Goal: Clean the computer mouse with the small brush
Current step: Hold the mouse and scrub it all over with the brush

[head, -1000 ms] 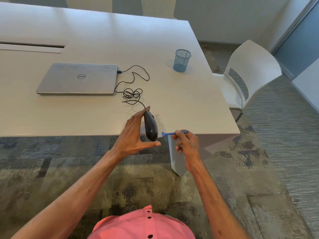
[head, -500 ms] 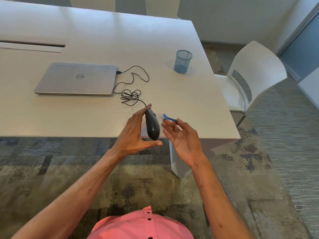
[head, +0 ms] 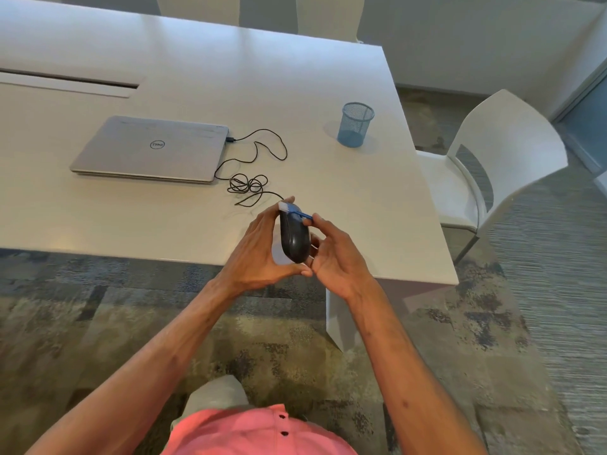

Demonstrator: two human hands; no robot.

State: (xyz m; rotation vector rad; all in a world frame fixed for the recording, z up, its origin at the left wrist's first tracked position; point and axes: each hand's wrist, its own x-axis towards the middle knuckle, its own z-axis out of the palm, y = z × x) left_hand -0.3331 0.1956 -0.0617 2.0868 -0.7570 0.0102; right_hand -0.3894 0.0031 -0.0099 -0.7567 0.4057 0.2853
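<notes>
A black computer mouse (head: pixel 295 238) is held upright on its edge above the table's near edge, gripped between the thumb and fingers of my left hand (head: pixel 254 254). Its black cable (head: pixel 253 159) runs back in a tangle to the laptop. My right hand (head: pixel 335 254) holds a small blue brush (head: pixel 294 210) by its thin handle. The brush's white bristles rest on the far top end of the mouse. My two hands touch just below the mouse.
A closed silver laptop (head: pixel 149 149) lies on the white table (head: pixel 197 77) to the left. A blue mesh pen cup (head: pixel 355 124) stands at the back right. A white chair (head: pixel 499 159) sits beside the table's right edge. Patterned carpet lies below.
My right hand rose from beside the mouse's lower end and swung the brush up to the mouse's far top end. My left hand kept the mouse upright.
</notes>
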